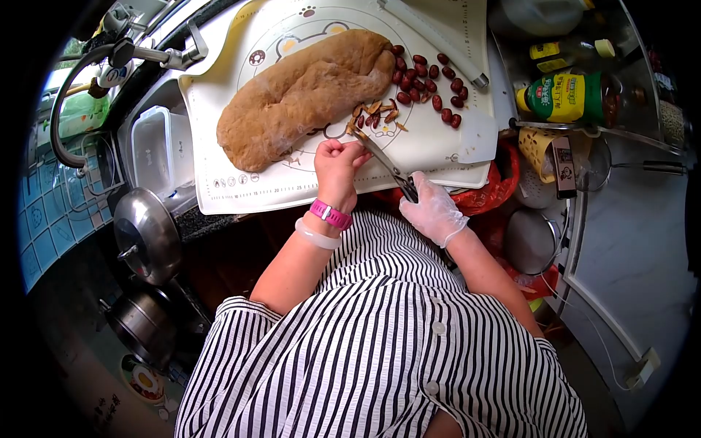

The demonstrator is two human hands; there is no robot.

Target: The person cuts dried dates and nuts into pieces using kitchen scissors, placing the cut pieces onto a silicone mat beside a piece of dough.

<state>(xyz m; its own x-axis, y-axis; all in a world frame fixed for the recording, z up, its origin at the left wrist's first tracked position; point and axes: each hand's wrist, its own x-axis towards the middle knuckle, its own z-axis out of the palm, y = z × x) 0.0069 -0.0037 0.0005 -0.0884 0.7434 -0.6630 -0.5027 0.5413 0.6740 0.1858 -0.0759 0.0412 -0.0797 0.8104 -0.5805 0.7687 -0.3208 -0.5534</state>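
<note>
My left hand (pixel 338 166), bare with a pink watch and a pale bangle, is closed in a pinch at the scissor tips. A brownish bit of red date shows just beyond its fingers, mostly hidden. In my right hand (pixel 436 212), which wears a clear plastic glove, are metal scissors (pixel 383 158) with the blades pointing up and left to that pinch. Cut date pieces (pixel 374 117) lie on the white pastry mat (pixel 241 193) beyond the blades. Whole red dates (pixel 426 78) are scattered to their right. A long brown slab of dough (pixel 303 95) stretches across the mat.
A white rolling pin (pixel 438 44) lies at the mat's far right, with a white scraper (pixel 478 137) nearer. Bottles (pixel 566 98) stand on the right shelf. To the left are a clear plastic box (pixel 153 150), a faucet (pixel 69 146) and a metal lid (pixel 148 237).
</note>
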